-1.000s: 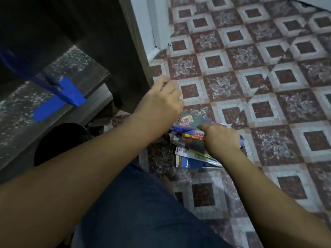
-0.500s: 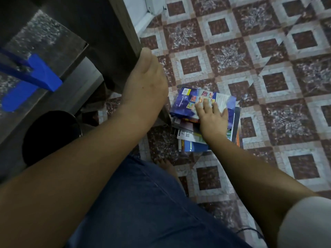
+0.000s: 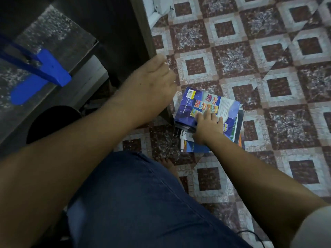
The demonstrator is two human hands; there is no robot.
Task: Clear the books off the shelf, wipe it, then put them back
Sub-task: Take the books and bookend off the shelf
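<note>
A small stack of books (image 3: pixel 211 111) lies on the patterned tile floor, a blue book with coloured pictures on top. My right hand (image 3: pixel 208 125) rests flat on that top book with its fingers spread. My left hand (image 3: pixel 152 86) hovers above the floor to the left of the stack, near the dark shelf unit's upright (image 3: pixel 141 27), holding nothing; its fingers are blurred and look relaxed. The speckled shelf board (image 3: pixel 53 34) is at upper left.
A blue plastic piece (image 3: pixel 44 68) lies on the shelf board. A round black object (image 3: pixel 52 122) sits below the shelf at left. My knee in dark jeans (image 3: pixel 143 203) fills the bottom middle, with bare toes (image 3: pixel 168 163) beside it. Tiled floor (image 3: pixel 268 86) spreads right.
My right hand went from gripping the stack's edge to lying flat on the top book. My left hand lifted off the books and moved up-left towards the shelf upright.
</note>
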